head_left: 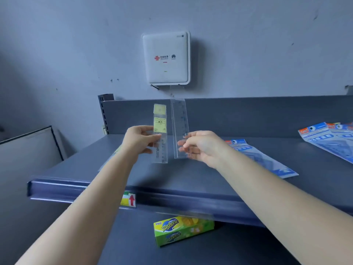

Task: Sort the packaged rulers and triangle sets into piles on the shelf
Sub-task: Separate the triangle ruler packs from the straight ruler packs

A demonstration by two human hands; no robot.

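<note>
My left hand (140, 139) grips a clear packaged ruler with a yellow label (160, 124), held upright above the grey shelf (191, 175). My right hand (200, 145) pinches a second clear ruler (179, 121) in a plain sleeve, also upright, just right of the first. The two rulers stand side by side without touching. A blue triangle set package (267, 161) lies flat on the shelf beside my right forearm. More blue triangle set packages (330, 138) lie overlapped at the far right. Another clear package (112, 157) shows partly behind my left forearm.
The shelf's front lip (76, 186) carries a yellow tag with a red arrow (129, 199). A green snack box (183, 231) sits on the lower shelf. A white wall-mounted box (166, 58) hangs above the shelf's back panel. A framed board (28, 148) leans at left.
</note>
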